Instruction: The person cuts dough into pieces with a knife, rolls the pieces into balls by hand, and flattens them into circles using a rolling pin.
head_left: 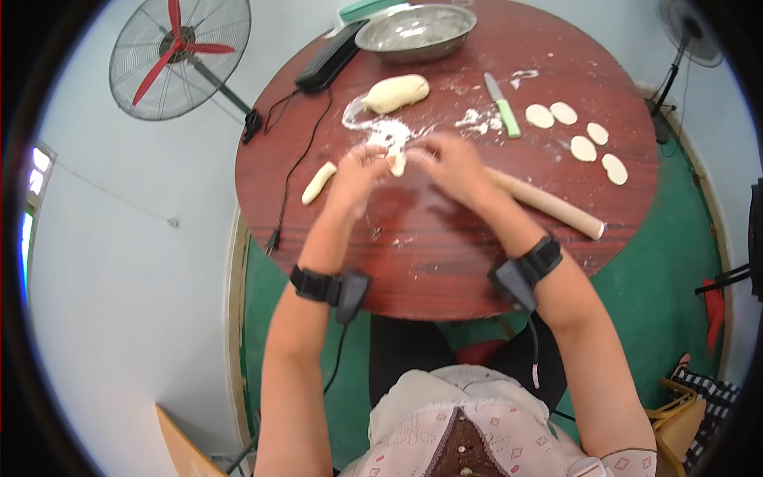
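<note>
My left hand [362,173] pinches a small piece of dough [398,164] at its fingertips, over a patch of white flour [388,131]. Close on the other side of that piece is my right hand [451,165], its thumb and fingers apart and somewhat blurred. A short dough strip [319,183] lies on the table to the left of my left hand. Beyond the flour sits a thick log of dough [396,94]. The wooden rolling pin [552,205] rests to the right, partly hidden by my right forearm.
Several flat dough rounds [583,149] lie at the right of the round table [445,270]. A knife with a green handle [504,107] is left of them. At the back stand a metal basin [416,33] and a black case [332,57]; a black cable [304,155] runs down the left.
</note>
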`<state>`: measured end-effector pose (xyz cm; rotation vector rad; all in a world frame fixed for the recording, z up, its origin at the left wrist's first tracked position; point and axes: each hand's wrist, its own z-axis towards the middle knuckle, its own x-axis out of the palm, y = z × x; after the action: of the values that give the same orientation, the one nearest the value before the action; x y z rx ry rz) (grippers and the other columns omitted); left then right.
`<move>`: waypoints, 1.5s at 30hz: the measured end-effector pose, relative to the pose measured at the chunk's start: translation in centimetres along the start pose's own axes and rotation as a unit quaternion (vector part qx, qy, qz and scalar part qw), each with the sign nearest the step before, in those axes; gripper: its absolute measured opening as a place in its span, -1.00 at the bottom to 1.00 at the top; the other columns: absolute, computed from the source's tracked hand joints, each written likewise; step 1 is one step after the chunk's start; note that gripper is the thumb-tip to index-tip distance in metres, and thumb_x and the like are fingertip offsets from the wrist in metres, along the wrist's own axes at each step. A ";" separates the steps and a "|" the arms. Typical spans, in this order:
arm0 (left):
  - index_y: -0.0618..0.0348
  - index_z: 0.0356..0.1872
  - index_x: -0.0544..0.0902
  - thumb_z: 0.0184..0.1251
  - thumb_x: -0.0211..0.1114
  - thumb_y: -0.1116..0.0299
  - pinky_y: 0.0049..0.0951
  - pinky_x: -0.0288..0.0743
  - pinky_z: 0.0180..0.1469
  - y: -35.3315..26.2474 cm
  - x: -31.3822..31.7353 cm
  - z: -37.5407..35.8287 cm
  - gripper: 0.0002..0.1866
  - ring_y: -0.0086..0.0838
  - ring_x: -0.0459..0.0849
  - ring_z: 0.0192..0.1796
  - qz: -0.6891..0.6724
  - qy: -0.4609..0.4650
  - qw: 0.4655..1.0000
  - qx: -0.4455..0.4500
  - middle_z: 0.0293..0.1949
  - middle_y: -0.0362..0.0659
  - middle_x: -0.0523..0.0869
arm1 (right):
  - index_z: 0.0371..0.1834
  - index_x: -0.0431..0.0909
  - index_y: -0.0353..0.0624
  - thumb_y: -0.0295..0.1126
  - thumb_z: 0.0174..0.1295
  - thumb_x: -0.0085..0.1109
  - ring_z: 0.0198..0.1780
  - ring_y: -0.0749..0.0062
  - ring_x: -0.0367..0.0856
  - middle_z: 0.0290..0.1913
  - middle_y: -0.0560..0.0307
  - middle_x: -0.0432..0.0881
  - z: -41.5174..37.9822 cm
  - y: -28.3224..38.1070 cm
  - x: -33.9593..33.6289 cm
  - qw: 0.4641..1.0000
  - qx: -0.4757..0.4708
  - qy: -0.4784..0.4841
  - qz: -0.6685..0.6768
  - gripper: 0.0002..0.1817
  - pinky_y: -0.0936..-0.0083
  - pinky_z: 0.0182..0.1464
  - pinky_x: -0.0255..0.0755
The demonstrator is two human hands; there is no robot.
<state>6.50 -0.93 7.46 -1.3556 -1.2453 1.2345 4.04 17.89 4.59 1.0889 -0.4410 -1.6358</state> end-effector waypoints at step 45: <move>0.19 -0.22 0.63 0.38 0.26 0.29 -0.57 0.50 -0.31 3.7 2.2 -0.2 -0.83 -0.59 0.62 -0.36 -0.220 0.044 0.974 -0.021 -0.33 -0.22 0.69 | -0.24 0.64 -0.25 -0.26 0.26 0.24 -0.37 0.67 0.47 -0.37 0.24 0.64 0.3 0.1 -0.3 0.936 0.223 0.129 0.238 -0.75 0.66 -0.30 0.37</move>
<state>7.09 0.93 3.62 -1.0707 -1.4200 0.8336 3.84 18.03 5.00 1.3795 -0.8536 -0.9684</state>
